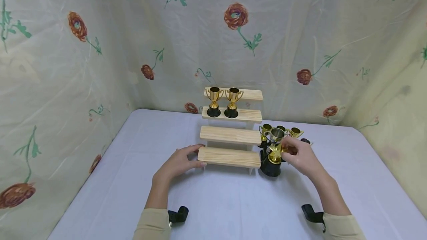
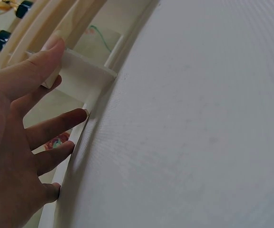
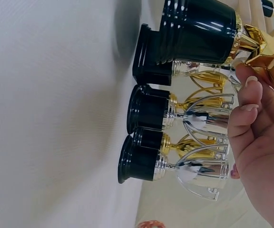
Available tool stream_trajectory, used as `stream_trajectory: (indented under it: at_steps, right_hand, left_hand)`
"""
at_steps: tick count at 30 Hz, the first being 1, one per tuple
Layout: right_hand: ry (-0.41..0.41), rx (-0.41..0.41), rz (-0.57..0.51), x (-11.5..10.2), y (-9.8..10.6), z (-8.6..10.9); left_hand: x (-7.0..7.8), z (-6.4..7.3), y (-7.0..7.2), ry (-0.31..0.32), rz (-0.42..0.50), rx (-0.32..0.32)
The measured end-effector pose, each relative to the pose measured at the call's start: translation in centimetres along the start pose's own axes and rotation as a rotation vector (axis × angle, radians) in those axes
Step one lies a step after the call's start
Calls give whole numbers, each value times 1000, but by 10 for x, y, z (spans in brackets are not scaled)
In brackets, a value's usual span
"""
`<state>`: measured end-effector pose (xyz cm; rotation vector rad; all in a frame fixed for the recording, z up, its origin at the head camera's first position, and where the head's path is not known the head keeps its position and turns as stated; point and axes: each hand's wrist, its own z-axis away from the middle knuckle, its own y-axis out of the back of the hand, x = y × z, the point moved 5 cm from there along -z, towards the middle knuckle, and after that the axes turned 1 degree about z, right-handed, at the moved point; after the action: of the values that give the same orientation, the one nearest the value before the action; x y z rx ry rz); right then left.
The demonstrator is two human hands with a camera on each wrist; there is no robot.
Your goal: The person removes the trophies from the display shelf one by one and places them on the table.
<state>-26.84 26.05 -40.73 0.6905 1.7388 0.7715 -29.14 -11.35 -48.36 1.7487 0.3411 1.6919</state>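
Soft light covered the white tablecloth [image 1: 233,203]; glints streaked a glossy, round black trophy base [image 3: 199,33] (wrist views looked dimmer).

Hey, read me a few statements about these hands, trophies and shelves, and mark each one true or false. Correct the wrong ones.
1. The right hand pinches a star trophy. True.
2. The left hand holds the top shelf. False: it holds the left end of the bottom shelf.
3. Two gold cups stand on the second shelf from the top. True.
4. The stand has three shelves. False: it has four.
5. The silver cups have white bases. False: their bases are black.
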Motion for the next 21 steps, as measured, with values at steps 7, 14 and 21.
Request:
stream_trajectory:
  at_steps: [7, 14, 21]
  right_hand:
    - [2, -37, -2, 3, -7, -1]
    - [-2, -54, -1, 2, -11, 0]
    - [14, -55, -9, 4, -16, -1]
  left_hand:
    - [0, 1, 0, 11, 8, -5]
    - [0, 0, 0, -2, 14, 1]
    - [-1, 0, 0, 4, 23, 0]
